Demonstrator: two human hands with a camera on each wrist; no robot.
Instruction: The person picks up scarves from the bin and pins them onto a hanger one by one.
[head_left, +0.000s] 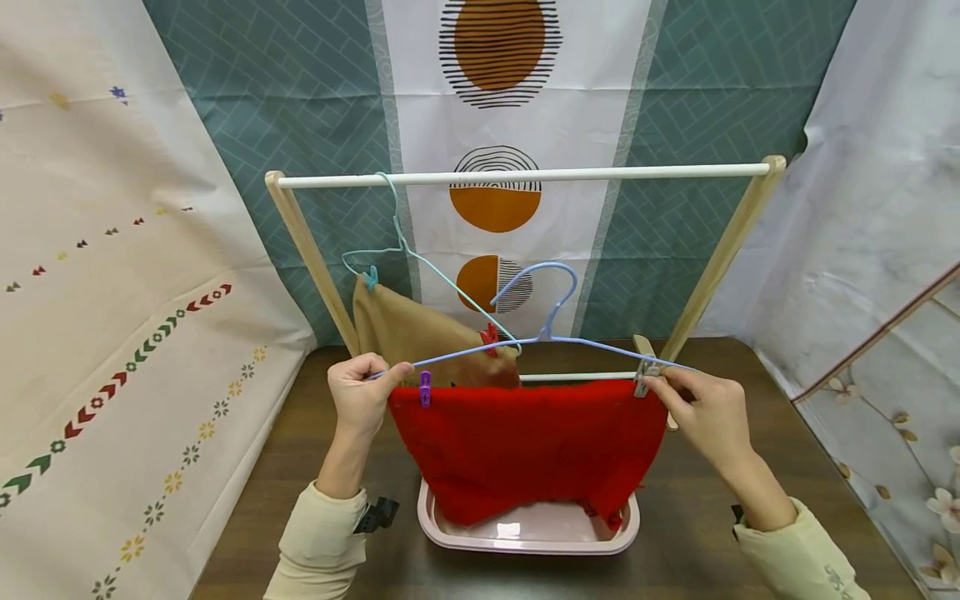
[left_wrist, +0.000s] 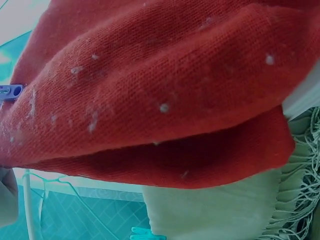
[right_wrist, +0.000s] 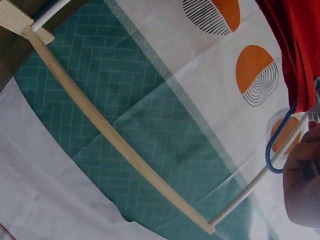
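A blue clothes hanger (head_left: pixel 547 335) is held up in front of the rack, its hook pointing up. My left hand (head_left: pixel 362 393) pinches the hanger's left end. My right hand (head_left: pixel 705 410) pinches a grey clothespin (head_left: pixel 646 375) at the right end; in the right wrist view, part of this hand (right_wrist: pixel 304 175) shows at the clothespin. A red knitted cloth (head_left: pixel 525 442) hangs along the hanger's lower side, with a purple clothespin (head_left: pixel 425 389) near its left corner. The cloth fills most of the left wrist view, its surface (left_wrist: pixel 165 90) dotted with lint.
Behind stands a wooden drying rack with a white top bar (head_left: pixel 600 173). From it a mint hanger (head_left: pixel 438 271) hangs tilted, carrying a tan cloth (head_left: pixel 420 333) with teal and red clothespins. A pale pink basin (head_left: pixel 525 546) sits on the dark table (head_left: pixel 262 517) below the red cloth.
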